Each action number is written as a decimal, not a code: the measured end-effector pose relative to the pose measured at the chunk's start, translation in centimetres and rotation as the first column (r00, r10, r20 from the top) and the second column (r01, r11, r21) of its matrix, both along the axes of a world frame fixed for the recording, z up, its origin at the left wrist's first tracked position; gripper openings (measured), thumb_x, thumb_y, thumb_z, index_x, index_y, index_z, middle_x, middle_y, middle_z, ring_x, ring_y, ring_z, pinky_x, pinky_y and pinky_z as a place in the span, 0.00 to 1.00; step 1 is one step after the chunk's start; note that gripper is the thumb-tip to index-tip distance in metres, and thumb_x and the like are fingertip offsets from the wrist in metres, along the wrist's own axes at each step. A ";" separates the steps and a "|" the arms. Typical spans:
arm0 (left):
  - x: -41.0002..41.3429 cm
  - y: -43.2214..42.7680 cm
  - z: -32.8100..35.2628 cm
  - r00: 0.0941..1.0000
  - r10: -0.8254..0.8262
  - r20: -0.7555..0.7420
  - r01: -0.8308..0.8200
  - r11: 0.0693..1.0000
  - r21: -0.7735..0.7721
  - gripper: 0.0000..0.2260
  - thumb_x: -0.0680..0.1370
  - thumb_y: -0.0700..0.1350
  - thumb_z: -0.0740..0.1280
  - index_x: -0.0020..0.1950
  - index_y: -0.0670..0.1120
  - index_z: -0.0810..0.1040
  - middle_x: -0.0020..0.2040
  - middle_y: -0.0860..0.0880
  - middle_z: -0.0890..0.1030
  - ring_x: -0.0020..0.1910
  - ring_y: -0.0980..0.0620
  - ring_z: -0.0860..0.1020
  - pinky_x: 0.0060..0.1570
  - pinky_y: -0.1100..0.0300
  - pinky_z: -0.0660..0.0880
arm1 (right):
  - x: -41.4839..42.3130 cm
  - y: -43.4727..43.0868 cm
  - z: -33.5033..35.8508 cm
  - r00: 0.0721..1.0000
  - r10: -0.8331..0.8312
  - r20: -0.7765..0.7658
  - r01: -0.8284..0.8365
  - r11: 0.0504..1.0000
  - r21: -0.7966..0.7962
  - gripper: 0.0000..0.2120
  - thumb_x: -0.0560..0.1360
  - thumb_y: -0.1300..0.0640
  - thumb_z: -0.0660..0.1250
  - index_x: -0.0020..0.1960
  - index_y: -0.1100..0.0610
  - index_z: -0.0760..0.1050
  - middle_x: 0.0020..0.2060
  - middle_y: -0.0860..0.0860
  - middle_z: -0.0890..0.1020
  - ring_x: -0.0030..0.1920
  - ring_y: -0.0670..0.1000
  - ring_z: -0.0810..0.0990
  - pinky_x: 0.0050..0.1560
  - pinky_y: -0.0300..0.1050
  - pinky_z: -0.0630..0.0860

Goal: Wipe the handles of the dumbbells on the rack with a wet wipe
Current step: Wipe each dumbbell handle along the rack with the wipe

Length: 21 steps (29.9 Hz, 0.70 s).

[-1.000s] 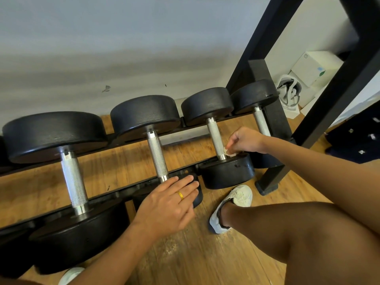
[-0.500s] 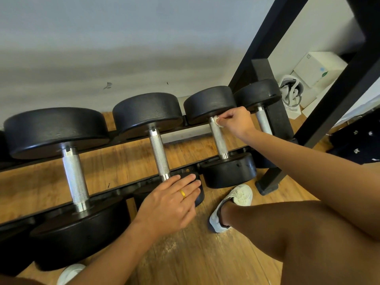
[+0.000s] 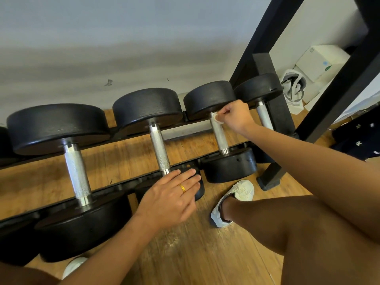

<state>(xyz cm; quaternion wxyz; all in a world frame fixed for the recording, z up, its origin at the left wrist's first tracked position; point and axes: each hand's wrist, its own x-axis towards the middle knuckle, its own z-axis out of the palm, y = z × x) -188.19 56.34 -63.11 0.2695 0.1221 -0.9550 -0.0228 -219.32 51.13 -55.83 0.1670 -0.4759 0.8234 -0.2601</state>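
Several black dumbbells with silver knurled handles lie side by side on a low black rack (image 3: 123, 181). My right hand (image 3: 236, 117) pinches a white wet wipe (image 3: 217, 118) against the far end of the third dumbbell's handle (image 3: 220, 136), just below its far weight head. My left hand (image 3: 172, 197), with a gold ring, rests flat with straight fingers on the near head of the second dumbbell, whose handle (image 3: 159, 149) is bare. The large left dumbbell's handle (image 3: 77, 171) and the small rightmost dumbbell's handle (image 3: 264, 117) are untouched.
The rack stands on a wooden floor (image 3: 195, 254) against a grey wall. A black slanted frame post (image 3: 267, 38) and its foot (image 3: 269, 179) rise at the right. My white shoe (image 3: 234, 200) and bare knee lie close to the rack. White boxes (image 3: 320, 60) sit behind.
My right hand slid the wipe up the third handle, from its near end to its far end, and stays there now. My left hand has hardly moved.
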 end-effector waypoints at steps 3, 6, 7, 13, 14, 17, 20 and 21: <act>0.1 -0.1 0.0 1.000 -0.003 0.003 0.003 1.000 0.003 0.15 0.81 0.47 0.63 0.61 0.46 0.86 0.66 0.49 0.82 0.70 0.51 0.77 0.70 0.50 0.72 | -0.4 0.0 -0.2 1.000 0.011 0.029 -0.013 0.997 0.070 0.02 0.74 0.61 0.74 0.47 0.58 0.85 0.45 0.51 0.84 0.49 0.46 0.80 0.54 0.40 0.75; 0.0 0.0 0.1 1.000 -0.005 0.003 0.005 1.000 0.004 0.15 0.80 0.47 0.63 0.61 0.46 0.86 0.65 0.49 0.83 0.70 0.51 0.77 0.69 0.50 0.73 | -1.5 1.1 -0.6 0.995 0.024 0.094 -0.041 0.982 0.186 0.03 0.72 0.61 0.76 0.46 0.58 0.85 0.48 0.53 0.85 0.51 0.49 0.82 0.58 0.46 0.79; 0.0 0.0 0.1 1.000 -0.008 0.004 0.008 1.000 0.004 0.15 0.80 0.47 0.63 0.61 0.46 0.86 0.65 0.49 0.83 0.69 0.51 0.77 0.69 0.50 0.73 | -1.7 1.8 -0.7 0.992 0.032 0.122 -0.059 0.973 0.224 0.03 0.72 0.61 0.77 0.45 0.59 0.85 0.47 0.53 0.86 0.49 0.49 0.83 0.56 0.48 0.81; -0.1 -0.1 0.2 1.000 -0.008 -0.002 0.008 1.000 0.003 0.15 0.80 0.47 0.63 0.61 0.46 0.86 0.65 0.49 0.83 0.69 0.51 0.77 0.68 0.50 0.75 | -2.1 4.8 -1.4 0.984 0.147 0.101 -0.175 0.895 0.410 0.04 0.69 0.60 0.79 0.41 0.57 0.85 0.41 0.48 0.85 0.45 0.46 0.83 0.55 0.47 0.80; -0.1 -0.1 0.2 1.000 -0.008 -0.001 0.008 1.000 0.005 0.15 0.80 0.48 0.63 0.60 0.46 0.86 0.65 0.49 0.83 0.69 0.51 0.77 0.68 0.50 0.75 | -2.1 4.8 -1.4 0.984 0.150 0.098 -0.177 0.893 0.415 0.04 0.69 0.59 0.79 0.41 0.56 0.85 0.41 0.48 0.85 0.45 0.45 0.83 0.55 0.47 0.80; 0.0 0.0 0.3 1.000 -0.005 0.007 0.005 1.000 0.009 0.15 0.80 0.48 0.63 0.61 0.46 0.86 0.65 0.49 0.83 0.69 0.51 0.77 0.69 0.50 0.73 | -2.0 4.5 -1.2 0.981 0.175 0.084 -0.194 0.879 0.435 0.04 0.69 0.59 0.79 0.42 0.55 0.84 0.41 0.48 0.85 0.45 0.45 0.83 0.56 0.48 0.80; 0.0 0.0 0.2 1.000 -0.003 0.008 0.003 1.000 0.018 0.15 0.80 0.48 0.63 0.61 0.46 0.86 0.65 0.49 0.83 0.69 0.51 0.77 0.69 0.50 0.73 | -1.9 4.3 -0.9 0.973 0.225 0.057 -0.225 0.854 0.469 0.04 0.70 0.58 0.79 0.41 0.55 0.84 0.41 0.47 0.85 0.45 0.44 0.83 0.55 0.47 0.80; 0.0 0.0 0.2 1.000 -0.004 0.009 0.004 1.000 0.021 0.15 0.80 0.48 0.63 0.61 0.46 0.86 0.65 0.49 0.83 0.69 0.51 0.77 0.69 0.51 0.73 | -1.9 4.2 -0.8 0.967 0.254 0.034 -0.238 0.841 0.485 0.04 0.70 0.58 0.78 0.41 0.55 0.84 0.41 0.47 0.85 0.45 0.44 0.83 0.55 0.47 0.80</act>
